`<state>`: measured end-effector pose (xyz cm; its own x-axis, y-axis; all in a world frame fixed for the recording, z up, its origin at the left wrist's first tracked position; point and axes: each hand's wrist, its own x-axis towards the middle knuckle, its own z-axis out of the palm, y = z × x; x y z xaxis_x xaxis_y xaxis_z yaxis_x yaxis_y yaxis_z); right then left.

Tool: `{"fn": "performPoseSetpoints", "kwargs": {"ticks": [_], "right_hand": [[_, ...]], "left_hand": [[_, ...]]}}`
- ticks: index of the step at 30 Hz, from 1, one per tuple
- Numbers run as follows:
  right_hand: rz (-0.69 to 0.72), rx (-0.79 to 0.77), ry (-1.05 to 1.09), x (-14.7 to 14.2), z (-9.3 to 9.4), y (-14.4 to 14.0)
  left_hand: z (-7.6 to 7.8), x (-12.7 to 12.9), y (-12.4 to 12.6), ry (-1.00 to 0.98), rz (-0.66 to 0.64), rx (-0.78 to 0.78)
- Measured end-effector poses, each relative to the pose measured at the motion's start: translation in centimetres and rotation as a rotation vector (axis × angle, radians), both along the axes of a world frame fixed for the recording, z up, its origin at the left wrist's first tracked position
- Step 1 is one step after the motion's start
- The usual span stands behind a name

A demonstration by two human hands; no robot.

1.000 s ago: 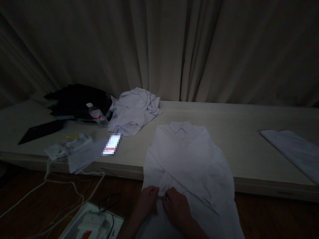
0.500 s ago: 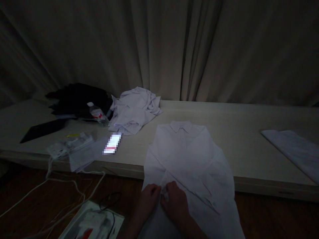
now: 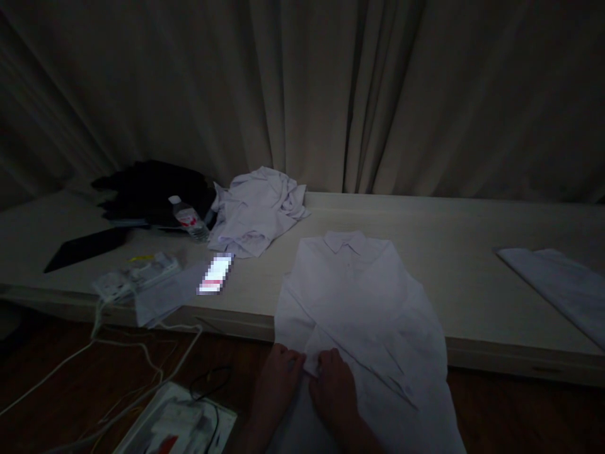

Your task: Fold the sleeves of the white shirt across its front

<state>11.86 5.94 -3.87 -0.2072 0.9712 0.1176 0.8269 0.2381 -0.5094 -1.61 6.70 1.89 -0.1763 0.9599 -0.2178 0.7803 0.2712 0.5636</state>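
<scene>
A white collared shirt (image 3: 352, 296) lies with its collar toward the curtain, and its lower part hangs over the table's front edge. Both sleeves are laid across the body. Near the left side of the shirt, my left hand (image 3: 282, 372) pinches the end of one sleeve, its cuff. Just to the right, my right hand (image 3: 334, 384) has its fingers closed on the same cuff (image 3: 311, 360). A short stretch of cloth shows between the two hands. My fingertips are partly hidden and dim.
On the table (image 3: 454, 252) lie a crumpled white shirt pile (image 3: 259, 208), dark clothes (image 3: 151, 189), a water bottle (image 3: 189, 217), a lit phone (image 3: 216, 273) and a power strip (image 3: 137, 277). Folded white cloth (image 3: 562, 277) lies right. White cables (image 3: 137, 343) hang down beside a box (image 3: 184, 419).
My hands have shifted slightly apart along the cuff, which now looks flatter between them. The view has moved a little; the other things have stayed put.
</scene>
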Motion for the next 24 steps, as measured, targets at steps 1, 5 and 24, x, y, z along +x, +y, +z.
{"fn": "performPoseSetpoints", "kwargs": {"ticks": [1,5,24], "right_hand": [[0.006,0.006,0.006,0.2,-0.1,0.0],[0.02,0.024,-0.005,0.6,0.0,-0.2],[0.033,-0.001,-0.027,0.4,0.3,0.5]], "left_hand": [[0.0,0.0,0.0,0.046,-0.01,-0.009],[0.3,0.2,0.2,0.152,-0.044,-0.003],[-1.6,-0.1,0.2,-0.216,0.102,0.026]]}}
